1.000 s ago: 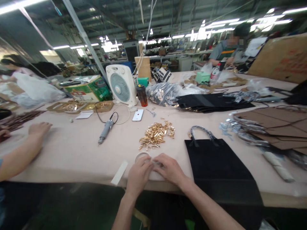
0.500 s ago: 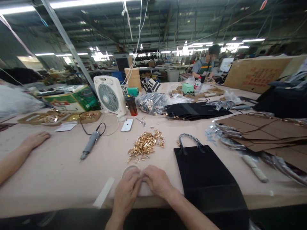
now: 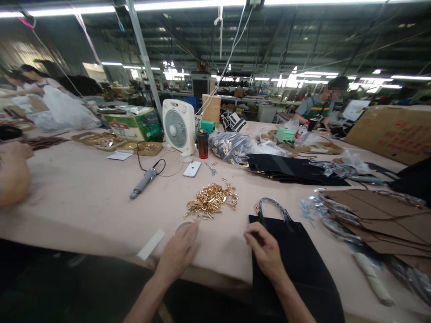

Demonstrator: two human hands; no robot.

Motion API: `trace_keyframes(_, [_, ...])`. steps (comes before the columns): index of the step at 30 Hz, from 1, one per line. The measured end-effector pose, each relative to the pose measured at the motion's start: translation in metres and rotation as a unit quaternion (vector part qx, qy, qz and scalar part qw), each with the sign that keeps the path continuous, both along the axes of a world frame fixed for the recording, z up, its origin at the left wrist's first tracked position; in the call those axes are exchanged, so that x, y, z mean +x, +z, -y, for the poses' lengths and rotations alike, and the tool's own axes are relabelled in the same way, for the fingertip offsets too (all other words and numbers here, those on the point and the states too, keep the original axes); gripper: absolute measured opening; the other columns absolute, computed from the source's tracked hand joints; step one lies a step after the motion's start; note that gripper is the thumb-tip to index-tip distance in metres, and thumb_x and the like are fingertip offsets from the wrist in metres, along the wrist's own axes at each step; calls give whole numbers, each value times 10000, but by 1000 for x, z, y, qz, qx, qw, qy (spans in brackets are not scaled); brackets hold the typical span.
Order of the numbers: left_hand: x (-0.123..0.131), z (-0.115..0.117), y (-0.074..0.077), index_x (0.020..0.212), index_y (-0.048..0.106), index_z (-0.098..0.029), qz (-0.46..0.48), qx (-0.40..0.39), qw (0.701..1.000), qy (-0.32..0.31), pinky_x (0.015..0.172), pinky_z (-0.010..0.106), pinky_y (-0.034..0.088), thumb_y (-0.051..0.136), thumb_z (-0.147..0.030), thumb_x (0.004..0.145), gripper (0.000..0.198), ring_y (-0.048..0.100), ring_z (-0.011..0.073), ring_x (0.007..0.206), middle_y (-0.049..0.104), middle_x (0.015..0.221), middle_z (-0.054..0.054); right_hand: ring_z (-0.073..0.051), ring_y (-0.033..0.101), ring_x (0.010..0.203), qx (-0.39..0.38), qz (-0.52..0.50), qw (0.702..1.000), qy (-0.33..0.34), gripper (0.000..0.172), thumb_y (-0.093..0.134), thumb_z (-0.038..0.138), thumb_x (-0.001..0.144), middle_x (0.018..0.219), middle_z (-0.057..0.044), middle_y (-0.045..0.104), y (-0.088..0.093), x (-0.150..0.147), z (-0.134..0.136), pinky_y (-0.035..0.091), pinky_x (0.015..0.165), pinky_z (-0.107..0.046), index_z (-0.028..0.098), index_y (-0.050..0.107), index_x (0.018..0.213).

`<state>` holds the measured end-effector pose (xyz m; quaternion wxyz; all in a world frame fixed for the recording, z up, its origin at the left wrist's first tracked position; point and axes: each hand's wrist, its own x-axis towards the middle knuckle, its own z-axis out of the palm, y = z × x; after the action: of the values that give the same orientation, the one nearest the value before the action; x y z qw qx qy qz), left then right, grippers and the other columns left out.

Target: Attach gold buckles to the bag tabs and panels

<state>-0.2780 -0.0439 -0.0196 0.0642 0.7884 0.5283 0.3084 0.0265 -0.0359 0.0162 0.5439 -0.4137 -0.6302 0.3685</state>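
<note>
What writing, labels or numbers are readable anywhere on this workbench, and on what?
No text here can be read.
green carton: red and white print, too blurred.
brown cardboard sheet: red print, too blurred.
bottle: label too small.

Left hand [image 3: 178, 251]: resting flat over a tape roll [image 3: 183, 225] on the worktop [image 3: 84, 202].
Right hand [image 3: 266, 251]: fingers curled at the black bag [image 3: 296, 260] edge.
Gold clips [image 3: 212, 202]: heaped just beyond the roll.

A beige table [image 3: 84, 197] carried a heap of gold clips [image 3: 211, 202], a flat black bag [image 3: 299, 264], a grey power screwdriver [image 3: 143, 181], a white phone [image 3: 191, 168], a white fan [image 3: 178, 128] and a paper strip [image 3: 151, 244]
</note>
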Motion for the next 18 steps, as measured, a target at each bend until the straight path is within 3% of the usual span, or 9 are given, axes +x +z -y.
trace_keyframes(3, [27,-19,15,1506,472,-236,64,17,997,39,1103,466,508,533,-293,1018,495,604,278,1261,629,1381,118,-113,504,650,-71,-218,965,-131,227,820,373,864,782,11,585,-15,49,-13,442,589,-235,215,703,977])
trace_keyframes(7, [87,-68,40,1438,520,-234,101,-66,992,26,948,368,559,547,-261,1002,438,690,215,982,674,1277,91,-52,447,633,-113,-420,885,-165,302,920,320,747,885,19,596,-33,78,-19,420,536,-152,200,711,930])
trace_keyframes(9, [112,-95,46,1412,550,-227,47,-108,993,21,956,360,541,591,-265,979,437,683,231,1041,665,1307,100,-43,445,638,-126,-449,870,-161,298,933,284,724,908,17,602,-35,80,-19,436,535,-132,192,715,905])
trace_keyframes(12, [131,-123,44,1200,687,-238,0,-130,991,17,943,362,520,656,-252,935,267,673,264,1087,713,1184,86,-44,458,652,-139,-460,863,-158,283,939,260,716,898,20,599,-36,79,-18,468,543,-122,190,719,880])
trace_keyframes(15, [133,-129,38,1045,728,-251,-12,-129,991,15,906,339,508,663,-265,942,122,681,250,1033,732,1067,58,-42,469,658,-149,-471,855,-156,271,936,268,731,891,23,597,-36,80,-19,482,547,-117,186,720,873])
trace_keyframes(18, [134,-122,33,1061,715,-253,-26,-122,992,18,892,325,498,609,-291,991,132,679,234,1014,724,1072,56,-40,468,654,-158,-475,853,-147,282,944,269,725,887,24,600,-38,81,-20,484,547,-117,185,723,878])
